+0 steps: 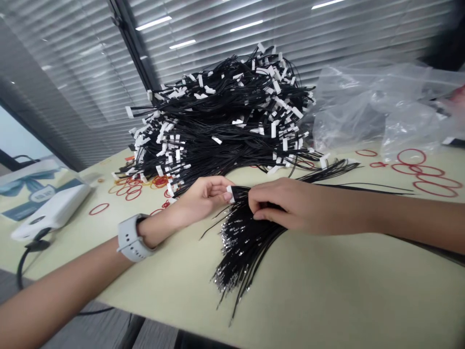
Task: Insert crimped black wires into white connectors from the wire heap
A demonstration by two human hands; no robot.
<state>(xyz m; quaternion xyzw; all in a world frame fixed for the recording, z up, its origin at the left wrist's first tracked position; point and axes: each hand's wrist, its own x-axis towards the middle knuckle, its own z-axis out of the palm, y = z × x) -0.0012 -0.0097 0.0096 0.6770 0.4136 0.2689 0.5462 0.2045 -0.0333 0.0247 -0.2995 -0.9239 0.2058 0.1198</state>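
Pinching a white plug in the thumb and finger of the left hand, with its leads running sideways toward the right hand. Curling the right over loose black wires, nearer it than the left, fanned long-ways down-left from beneath; cannot tell whether gripping any. Beyond both hands, heaped on the counter: cables.

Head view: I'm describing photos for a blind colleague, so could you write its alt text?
A left hand pinches a white connector while the right hand curls its fingers over black wires with silvery tips, on a pale table. Behind is a heap of black cables with white ends; clear bags lie to its right.
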